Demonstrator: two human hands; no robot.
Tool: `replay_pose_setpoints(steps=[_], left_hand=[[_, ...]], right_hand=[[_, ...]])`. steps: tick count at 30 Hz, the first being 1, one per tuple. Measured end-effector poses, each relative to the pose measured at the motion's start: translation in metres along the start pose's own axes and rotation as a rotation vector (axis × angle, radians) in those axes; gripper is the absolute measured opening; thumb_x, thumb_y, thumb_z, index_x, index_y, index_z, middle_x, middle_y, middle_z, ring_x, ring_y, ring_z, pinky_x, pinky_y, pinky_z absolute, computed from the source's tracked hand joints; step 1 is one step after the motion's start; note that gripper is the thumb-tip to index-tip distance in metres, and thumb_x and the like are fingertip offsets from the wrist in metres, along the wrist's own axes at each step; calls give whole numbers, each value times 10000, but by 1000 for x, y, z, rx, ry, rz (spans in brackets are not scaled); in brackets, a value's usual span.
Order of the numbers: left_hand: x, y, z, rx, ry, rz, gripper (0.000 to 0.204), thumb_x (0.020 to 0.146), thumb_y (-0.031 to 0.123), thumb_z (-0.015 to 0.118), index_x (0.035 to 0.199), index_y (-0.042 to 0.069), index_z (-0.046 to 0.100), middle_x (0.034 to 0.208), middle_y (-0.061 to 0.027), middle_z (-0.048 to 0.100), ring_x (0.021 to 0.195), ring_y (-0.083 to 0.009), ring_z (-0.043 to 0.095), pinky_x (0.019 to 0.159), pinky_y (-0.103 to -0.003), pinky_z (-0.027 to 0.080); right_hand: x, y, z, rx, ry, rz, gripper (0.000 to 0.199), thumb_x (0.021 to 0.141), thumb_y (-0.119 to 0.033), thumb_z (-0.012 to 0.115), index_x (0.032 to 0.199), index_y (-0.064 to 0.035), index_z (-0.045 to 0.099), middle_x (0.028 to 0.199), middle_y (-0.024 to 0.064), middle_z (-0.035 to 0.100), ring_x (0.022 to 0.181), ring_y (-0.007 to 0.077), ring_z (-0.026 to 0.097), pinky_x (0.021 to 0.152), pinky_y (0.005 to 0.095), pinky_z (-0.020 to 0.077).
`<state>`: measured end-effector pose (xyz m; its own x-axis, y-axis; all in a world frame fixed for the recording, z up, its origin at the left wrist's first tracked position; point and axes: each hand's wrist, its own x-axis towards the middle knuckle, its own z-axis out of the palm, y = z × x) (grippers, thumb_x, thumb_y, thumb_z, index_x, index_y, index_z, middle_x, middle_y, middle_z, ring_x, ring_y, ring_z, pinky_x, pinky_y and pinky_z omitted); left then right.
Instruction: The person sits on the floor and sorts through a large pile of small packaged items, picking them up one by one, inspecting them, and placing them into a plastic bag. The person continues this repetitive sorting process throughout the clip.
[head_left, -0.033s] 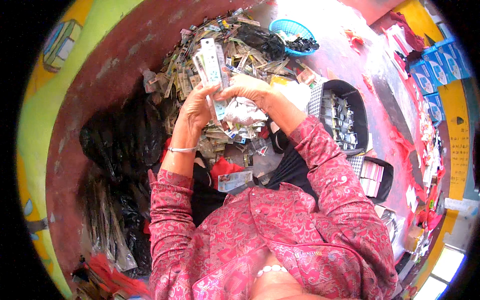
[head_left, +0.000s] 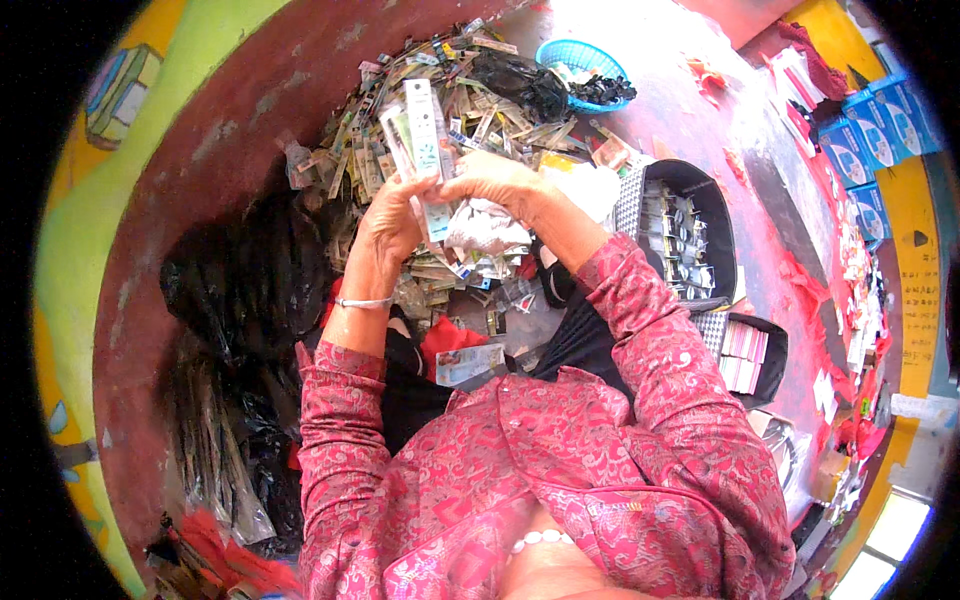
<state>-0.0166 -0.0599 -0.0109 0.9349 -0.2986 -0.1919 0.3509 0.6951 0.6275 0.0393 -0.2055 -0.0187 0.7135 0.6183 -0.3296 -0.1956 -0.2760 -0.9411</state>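
In front of me my left hand [head_left: 392, 222] is closed round a few long, narrow, flat packets [head_left: 424, 130] that are whitish with pale green and blue print. They stand up above my fingers, and their lower ends show below. My right hand [head_left: 492, 182] meets the left at the packets' middle, its fingers bent and pinching them from the right side. Just under the right hand is a crumpled white and grey bundle [head_left: 487, 228]; I cannot tell whether that hand touches it. Beyond and below both hands spreads a large heap of similar slim packets [head_left: 355, 150].
Black plastic bags [head_left: 240, 270] lie at the left by a dark red wall base. A blue basket [head_left: 585, 62] with black pieces stands beyond the heap. To the right are a box of metallic pieces [head_left: 735, 230] and a smaller box of pink and white cards [head_left: 744, 357]. Blue cartons [head_left: 870, 130] line the right.
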Motion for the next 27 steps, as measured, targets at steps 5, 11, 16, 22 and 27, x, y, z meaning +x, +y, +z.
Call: replay_pose_setpoints(steps=[5, 11, 16, 22, 27], left_hand=[[14, -17, -5, 70, 71, -82, 433, 718, 60, 594, 1127, 20, 455, 1028, -97, 541, 924, -201, 536, 799, -332, 445], [24, -8, -3, -32, 94, -22, 350, 763, 27, 515, 1104, 0, 441, 1068, -176, 531, 1010, -301, 509, 855, -419, 430], [25, 2, -8, 82, 93, -66, 416, 728, 30, 535, 1122, -3, 402, 804, -97, 534, 726, -195, 550, 672, -327, 476], [3, -17, 17, 500, 23, -250, 411, 680, 140, 575, 1049, -13, 477, 649, -20, 496, 546, -116, 468, 522, -243, 403], [4, -27, 32, 435, -91, -346, 436, 683, 167, 602, 1051, -30, 473, 647, -18, 494, 550, -121, 467, 527, -264, 402]], right_hand=[[-11, -3, 2, -377, -19, -267, 553, 617, -347, 654, 1049, -21, 540, 1025, 146, 548, 937, 207, 517, 831, 276, 389], [-34, -20, -31, -367, -34, -108, 511, 624, -416, 643, 904, 10, 601, 847, 137, 594, 790, 197, 560, 722, 306, 425], [-26, -6, -65, -477, 375, -326, 303, 713, -264, 587, 850, 6, 613, 705, 91, 624, 652, 138, 583, 635, 272, 449], [-22, -24, -54, -310, 593, -441, 476, 716, -369, 615, 1050, -33, 567, 919, 94, 621, 760, 180, 595, 710, 293, 451], [-26, -18, -65, -429, 402, -441, 412, 629, -343, 660, 912, -48, 611, 842, 131, 613, 784, 227, 591, 712, 313, 453]])
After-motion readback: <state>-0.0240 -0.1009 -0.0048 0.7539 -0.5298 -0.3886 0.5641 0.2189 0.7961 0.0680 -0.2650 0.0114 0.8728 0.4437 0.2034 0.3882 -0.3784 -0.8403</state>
